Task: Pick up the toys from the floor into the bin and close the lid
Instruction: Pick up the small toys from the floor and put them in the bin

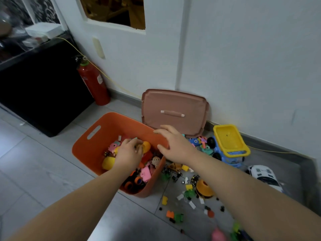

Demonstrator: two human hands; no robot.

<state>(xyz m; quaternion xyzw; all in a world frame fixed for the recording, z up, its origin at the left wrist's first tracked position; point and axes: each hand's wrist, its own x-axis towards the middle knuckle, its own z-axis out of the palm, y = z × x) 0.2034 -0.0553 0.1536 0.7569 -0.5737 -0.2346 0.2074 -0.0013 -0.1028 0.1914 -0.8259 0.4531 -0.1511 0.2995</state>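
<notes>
One bin (83, 148), centre frame: left hand (129, 153) is reaching inside, grip unreadable; right hand (173, 145), grip spread, is hovering at rim; one lid (173, 105) is leaning behind.

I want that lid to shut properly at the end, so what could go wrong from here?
1. The bin already holds a heap of toys. The bulky dump truck and white car may stick up too high for the lid to seat.
2. The small bricks scattered beside the bin are easily missed or stepped on.
</notes>
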